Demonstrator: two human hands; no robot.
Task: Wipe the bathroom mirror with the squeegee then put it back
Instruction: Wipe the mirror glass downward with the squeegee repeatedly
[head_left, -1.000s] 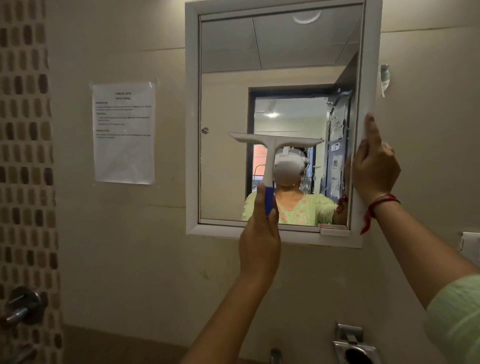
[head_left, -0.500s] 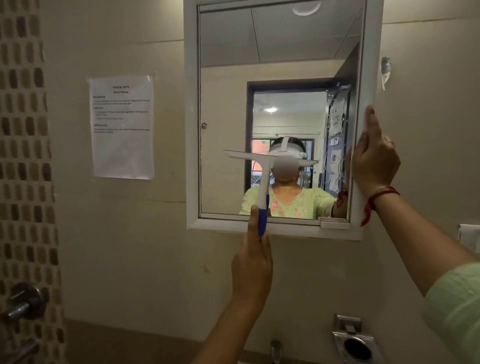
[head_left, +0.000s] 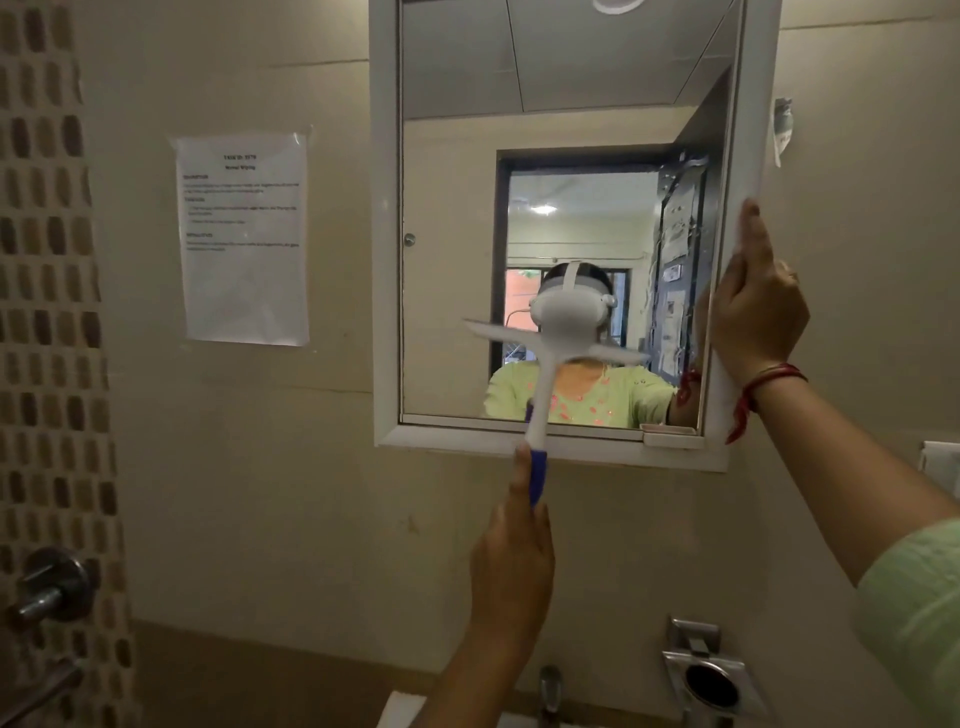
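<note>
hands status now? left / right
Left hand: closed on the squeegee handle, blade on the mirror.
Right hand: gripping the mirror frame's right edge.

Paper sheet (head_left: 243, 239) left of mirror (head_left: 519, 130), squeegee (head_left: 550, 358) before its lower glass, soap holder (head_left: 709, 680) below right

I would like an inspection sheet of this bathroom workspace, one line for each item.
Surface: mirror in a white frame, on a beige wall.
Job's things: squeegee, blade low on the glass, tilted.
Clutter: paper sheet taped left of the mirror.
Hands: left hand grips the squeegee handle; right hand holds the frame's right edge.
Cables: nothing seen.
Surroundings: mosaic tiles, metal knob, steel holder below.
</note>
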